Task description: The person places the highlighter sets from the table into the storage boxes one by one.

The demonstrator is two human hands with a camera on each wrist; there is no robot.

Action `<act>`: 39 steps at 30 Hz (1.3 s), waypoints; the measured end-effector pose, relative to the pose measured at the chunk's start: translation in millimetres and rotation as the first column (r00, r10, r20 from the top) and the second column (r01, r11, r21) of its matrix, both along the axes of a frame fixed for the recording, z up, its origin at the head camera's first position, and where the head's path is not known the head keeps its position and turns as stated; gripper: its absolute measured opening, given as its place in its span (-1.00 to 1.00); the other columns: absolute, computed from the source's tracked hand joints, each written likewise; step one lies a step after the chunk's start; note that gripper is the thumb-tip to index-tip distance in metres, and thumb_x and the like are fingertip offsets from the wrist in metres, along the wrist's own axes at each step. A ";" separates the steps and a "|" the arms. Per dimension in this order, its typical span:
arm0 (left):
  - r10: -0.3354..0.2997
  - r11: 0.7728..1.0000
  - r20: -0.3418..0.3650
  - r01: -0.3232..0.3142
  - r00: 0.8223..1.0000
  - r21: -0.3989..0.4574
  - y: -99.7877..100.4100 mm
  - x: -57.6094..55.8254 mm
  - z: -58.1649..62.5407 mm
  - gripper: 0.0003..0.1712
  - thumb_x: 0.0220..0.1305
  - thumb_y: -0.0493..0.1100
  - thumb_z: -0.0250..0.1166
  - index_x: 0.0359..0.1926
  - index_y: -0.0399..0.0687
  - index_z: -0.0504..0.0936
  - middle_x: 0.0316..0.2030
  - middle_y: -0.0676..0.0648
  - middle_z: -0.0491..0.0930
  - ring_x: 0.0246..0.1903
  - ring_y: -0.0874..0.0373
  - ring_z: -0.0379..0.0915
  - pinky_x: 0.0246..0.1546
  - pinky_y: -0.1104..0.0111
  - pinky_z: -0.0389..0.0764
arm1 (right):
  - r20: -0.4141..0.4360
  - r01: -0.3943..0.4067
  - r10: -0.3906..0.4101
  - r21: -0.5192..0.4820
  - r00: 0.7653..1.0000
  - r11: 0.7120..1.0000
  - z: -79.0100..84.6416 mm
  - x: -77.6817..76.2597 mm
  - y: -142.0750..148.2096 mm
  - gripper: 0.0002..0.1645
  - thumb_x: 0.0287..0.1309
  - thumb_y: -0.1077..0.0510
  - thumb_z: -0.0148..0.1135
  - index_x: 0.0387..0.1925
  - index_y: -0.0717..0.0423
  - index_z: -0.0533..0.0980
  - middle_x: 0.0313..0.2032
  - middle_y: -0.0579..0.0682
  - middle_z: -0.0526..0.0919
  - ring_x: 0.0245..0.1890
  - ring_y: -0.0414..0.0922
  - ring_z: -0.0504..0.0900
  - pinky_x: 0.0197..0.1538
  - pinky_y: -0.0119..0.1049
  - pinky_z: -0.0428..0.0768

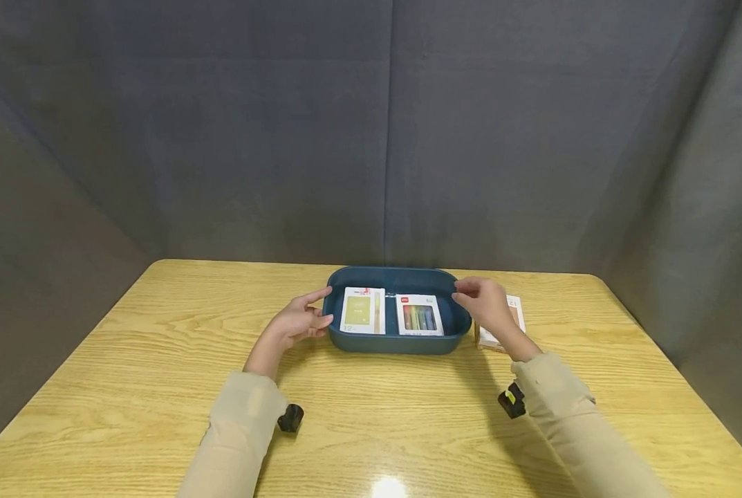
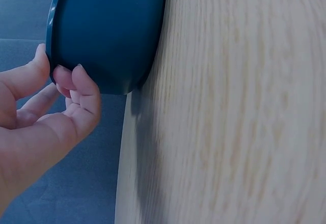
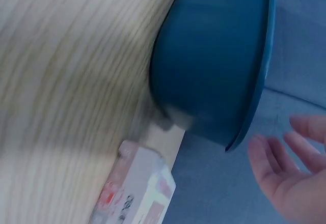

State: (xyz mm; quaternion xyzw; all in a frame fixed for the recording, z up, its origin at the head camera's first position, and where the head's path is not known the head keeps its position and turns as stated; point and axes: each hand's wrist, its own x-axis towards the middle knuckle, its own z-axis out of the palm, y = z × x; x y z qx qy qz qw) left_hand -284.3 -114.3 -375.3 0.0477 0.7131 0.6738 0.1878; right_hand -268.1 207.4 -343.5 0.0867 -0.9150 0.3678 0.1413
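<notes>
A dark teal plastic bin [image 1: 402, 344] with rounded ends stands near the table's back edge. Inside lie two flat white boxes: one with a yellow-green panel [image 1: 358, 311] on the left, one with a window showing coloured sticks [image 1: 419, 317] on the right. My left hand [image 1: 292, 321] holds the bin's left end; the left wrist view shows thumb and curled fingers at its rim [image 2: 50, 28]. Over the right end hovers my right hand [image 1: 485, 303]. In the right wrist view its loosely bent fingers [image 3: 262, 158] appear just apart from the rim, holding nothing.
Just right of the bin, white boxes [image 1: 516, 308] lie on the wooden table [image 1: 371, 408], partly hidden by the right hand and wrist. A grey curtain [image 1: 271, 152] hangs behind the table and along both sides.
</notes>
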 end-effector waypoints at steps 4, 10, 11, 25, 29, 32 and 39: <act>-0.003 1.000 -0.001 0.003 1.000 0.003 -0.1 -0.2 0.8 -0.25 0.16 -0.49 0.09 0.35 -0.11 0.05 -0.49 -0.09 0.25 -0.54 0.16 0.27 -0.36 0.33 0.44 | -0.080 0.059 -0.061 -0.024 0.995 0.998 -1.0 4.6 8.9 -0.69 0.07 0.36 0.06 -0.13 0.47 0.47 -0.21 0.32 0.55 -0.26 0.13 0.53 -0.24 -0.11 0.46; -0.001 1.000 0.003 0.001 1.000 0.008 0.2 -0.5 0.4 -0.25 0.16 -0.50 0.09 0.35 -0.12 0.05 -0.49 -0.09 0.25 -0.54 0.16 0.28 -0.35 0.32 0.44 | -0.098 0.098 -0.099 -0.017 0.990 0.995 -3.4 10.9 23.2 -0.68 0.07 0.36 0.06 -0.12 0.48 0.46 -0.17 0.35 0.52 -0.20 0.16 0.50 -0.20 -0.06 0.44; -0.002 1.000 0.003 0.002 1.000 0.007 0.2 -0.4 0.3 -0.25 0.16 -0.50 0.09 0.35 -0.12 0.05 -0.49 -0.09 0.25 -0.54 0.15 0.28 -0.34 0.32 0.44 | -0.089 0.096 -0.096 -0.005 0.991 0.995 -3.8 11.7 25.7 -0.67 0.07 0.36 0.06 -0.11 0.49 0.46 -0.15 0.36 0.51 -0.18 0.18 0.49 -0.17 -0.03 0.43; 0.005 1.000 0.011 -0.005 1.000 -0.001 1.4 0.0 2.1 -0.24 0.15 -0.50 0.09 0.35 -0.11 0.06 -0.47 -0.10 0.27 -0.53 0.15 0.28 -0.35 0.33 0.45 | 0.060 0.066 -0.081 0.215 0.995 0.974 -12.0 18.7 44.4 -0.49 -0.05 0.25 0.24 -0.12 0.60 0.40 -0.12 0.49 0.42 -0.05 0.36 0.33 -0.02 0.11 0.30; 0.005 1.000 0.010 -0.005 1.000 -0.004 1.0 0.3 2.2 -0.25 0.16 -0.50 0.09 0.35 -0.12 0.06 -0.46 -0.11 0.28 -0.52 0.15 0.28 -0.34 0.33 0.45 | 0.128 0.050 -0.084 0.249 0.988 0.967 -16.3 18.7 47.1 -0.41 -0.05 0.19 0.25 -0.07 0.58 0.37 -0.10 0.48 0.41 -0.03 0.36 0.29 -0.01 0.13 0.27; 0.001 1.000 0.008 -0.001 1.000 0.000 0.1 0.2 1.4 -0.25 0.16 -0.49 0.09 0.35 -0.13 0.05 -0.47 -0.11 0.27 -0.52 0.15 0.28 -0.35 0.33 0.44 | 0.173 0.039 -0.093 0.289 0.981 0.957 -20.6 17.9 48.7 -0.35 -0.05 0.13 0.26 -0.03 0.57 0.35 -0.06 0.46 0.40 0.00 0.36 0.24 0.02 0.15 0.22; -0.010 1.000 0.005 0.009 1.000 0.004 -0.6 0.2 0.4 -0.25 0.16 -0.49 0.09 0.35 -0.14 0.04 -0.48 -0.10 0.26 -0.53 0.17 0.28 -0.38 0.35 0.43 | 0.209 0.036 -0.112 0.337 0.971 0.941 -27.0 15.1 51.5 -0.31 -0.04 0.06 0.27 0.00 0.52 0.34 -0.04 0.45 0.39 -0.02 0.35 0.25 0.00 0.16 0.24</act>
